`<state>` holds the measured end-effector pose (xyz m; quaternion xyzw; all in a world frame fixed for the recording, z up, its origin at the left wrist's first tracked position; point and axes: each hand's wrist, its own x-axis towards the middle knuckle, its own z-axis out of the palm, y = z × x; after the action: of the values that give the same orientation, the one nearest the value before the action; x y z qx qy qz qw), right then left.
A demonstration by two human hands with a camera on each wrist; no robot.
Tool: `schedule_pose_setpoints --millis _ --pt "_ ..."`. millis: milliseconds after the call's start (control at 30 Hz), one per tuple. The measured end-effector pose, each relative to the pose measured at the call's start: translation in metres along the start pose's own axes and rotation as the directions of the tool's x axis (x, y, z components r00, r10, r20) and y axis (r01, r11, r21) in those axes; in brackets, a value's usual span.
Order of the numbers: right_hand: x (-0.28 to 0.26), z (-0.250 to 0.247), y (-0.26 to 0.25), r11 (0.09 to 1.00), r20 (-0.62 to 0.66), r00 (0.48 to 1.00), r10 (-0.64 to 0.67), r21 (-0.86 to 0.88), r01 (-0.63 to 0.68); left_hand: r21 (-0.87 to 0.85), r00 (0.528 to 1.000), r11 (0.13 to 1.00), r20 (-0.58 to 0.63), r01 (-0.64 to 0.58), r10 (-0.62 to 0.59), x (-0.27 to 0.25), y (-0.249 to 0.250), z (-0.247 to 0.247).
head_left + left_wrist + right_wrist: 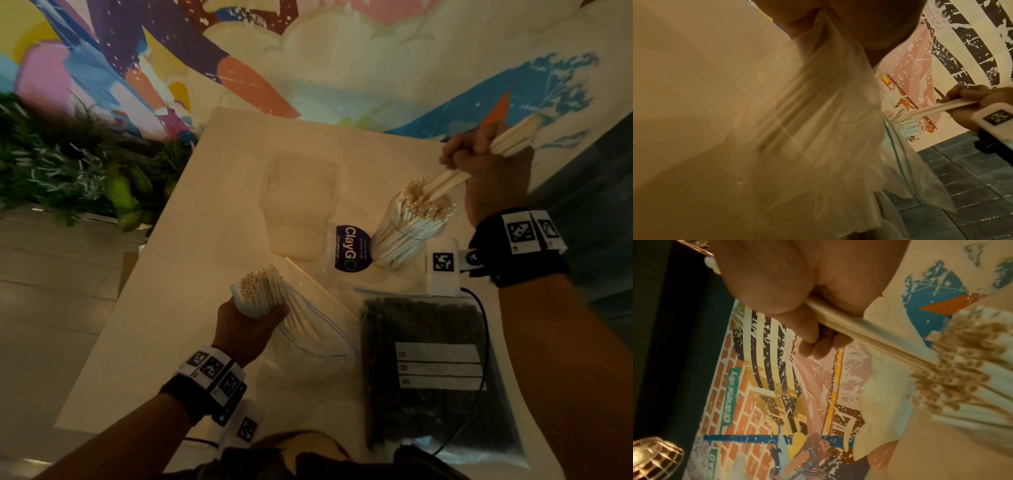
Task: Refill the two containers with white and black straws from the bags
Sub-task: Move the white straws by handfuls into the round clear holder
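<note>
A dark round sticker [348, 248] reads "ClayGO", left of the right hand's fingers [454, 158]. A green sign [731, 396] on the mural, below those fingers, reads "araneta city".

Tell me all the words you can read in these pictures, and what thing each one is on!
"ClayGO": on the round dark blue sticker by the container of white straws.
Small lines beside "ClayGO" on that sticker: too small to read.
"araneta city": on a green sign in the wall mural.
Green sign lower in the mural: cut off, unreadable.
White label strips on the bag of black straws: tiny marks, unreadable.
Wrist tags: square code patterns, no words.
</note>
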<state>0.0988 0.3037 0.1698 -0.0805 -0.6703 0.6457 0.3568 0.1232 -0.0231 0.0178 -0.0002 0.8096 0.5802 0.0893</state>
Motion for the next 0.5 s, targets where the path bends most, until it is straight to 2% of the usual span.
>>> schedule_pose_setpoints --millis 167,333,500 --pt "0.003 -0.003 -0.005 1.000 -0.002 1.000 0.008 0.014 -0.008 0.003 1.000 1.000 -0.010 0.002 -0.002 -0.001 0.004 0.000" --pt "0.004 0.001 -0.007 0.999 0.067 0.997 0.028 -0.036 -0.025 0.001 1.000 1.000 -0.004 0.005 -0.005 0.000 0.003 0.000" --pt "0.005 0.005 -0.009 0.999 0.116 0.992 -0.040 0.001 0.040 0.016 1.000 1.000 -0.004 -0.023 0.023 0.001 0.001 0.000"
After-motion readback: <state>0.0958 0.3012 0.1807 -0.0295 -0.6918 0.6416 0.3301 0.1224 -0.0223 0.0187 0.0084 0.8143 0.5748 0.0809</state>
